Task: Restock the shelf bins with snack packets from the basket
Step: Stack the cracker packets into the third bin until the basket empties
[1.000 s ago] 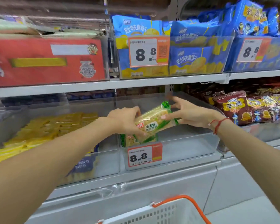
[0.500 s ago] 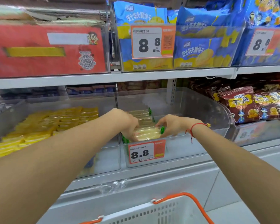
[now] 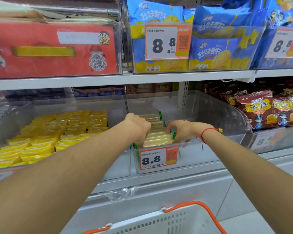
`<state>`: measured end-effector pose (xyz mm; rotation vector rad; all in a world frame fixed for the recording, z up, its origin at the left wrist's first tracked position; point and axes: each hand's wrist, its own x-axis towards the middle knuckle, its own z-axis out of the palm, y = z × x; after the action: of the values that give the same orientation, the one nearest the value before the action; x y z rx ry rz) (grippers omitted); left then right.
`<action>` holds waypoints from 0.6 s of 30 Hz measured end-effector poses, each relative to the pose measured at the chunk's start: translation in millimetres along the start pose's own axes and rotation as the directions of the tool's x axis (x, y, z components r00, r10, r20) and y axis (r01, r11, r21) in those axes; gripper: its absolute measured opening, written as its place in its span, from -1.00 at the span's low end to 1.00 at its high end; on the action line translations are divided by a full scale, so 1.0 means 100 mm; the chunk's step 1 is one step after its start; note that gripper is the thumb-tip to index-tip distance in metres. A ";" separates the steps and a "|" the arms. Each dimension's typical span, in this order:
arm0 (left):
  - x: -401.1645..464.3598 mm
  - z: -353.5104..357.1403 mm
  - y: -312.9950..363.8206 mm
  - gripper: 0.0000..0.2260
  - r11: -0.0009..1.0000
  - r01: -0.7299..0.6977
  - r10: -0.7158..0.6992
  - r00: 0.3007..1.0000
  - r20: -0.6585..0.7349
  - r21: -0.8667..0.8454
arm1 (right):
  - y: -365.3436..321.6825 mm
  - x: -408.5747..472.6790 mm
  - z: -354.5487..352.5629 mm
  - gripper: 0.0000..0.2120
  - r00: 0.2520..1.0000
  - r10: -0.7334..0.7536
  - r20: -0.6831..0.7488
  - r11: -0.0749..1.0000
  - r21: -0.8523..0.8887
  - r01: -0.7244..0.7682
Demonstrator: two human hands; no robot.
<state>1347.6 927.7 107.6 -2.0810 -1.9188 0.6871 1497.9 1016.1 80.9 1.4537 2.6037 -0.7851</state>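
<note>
Both hands grasp one packet (image 3: pixel 157 140) at the front of the clear bin (image 3: pixel 210 115): left hand (image 3: pixel 139 128) on its left end, right hand (image 3: pixel 180 130) on its right. The basket (image 3: pixel 167 222) sits below the shelf edge.

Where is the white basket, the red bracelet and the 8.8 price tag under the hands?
white basket (image 3: pixel 167 222), head view, front wall.
red bracelet (image 3: pixel 205 130), head view, string over right wrist.
8.8 price tag (image 3: pixel 152 159), head view, printed number.
</note>
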 end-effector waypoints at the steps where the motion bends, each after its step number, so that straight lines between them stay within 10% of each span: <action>1: 0.00 0.00 0.02 -0.73 1.000 0.030 -0.030 0.999 -0.013 -0.001 | -0.01 -0.02 -0.01 -0.56 1.000 0.011 0.026 1.000 0.027 -0.012; 14: -0.15 -0.01 -0.02 -0.66 0.999 0.037 -0.040 0.994 -0.098 -0.034 | -0.25 -0.26 -0.08 -0.56 0.992 0.123 0.000 0.987 0.100 -0.122; 18: -0.34 -0.01 -0.06 -0.77 0.983 0.041 -0.099 0.938 -0.333 -0.177 | -0.32 -0.47 -0.02 -0.60 0.952 0.047 -0.303 0.983 0.181 0.009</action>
<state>1342.0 895.0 117.8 -2.0496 -1.8910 0.1360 1498.9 966.9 109.4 1.7795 2.7948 -0.8772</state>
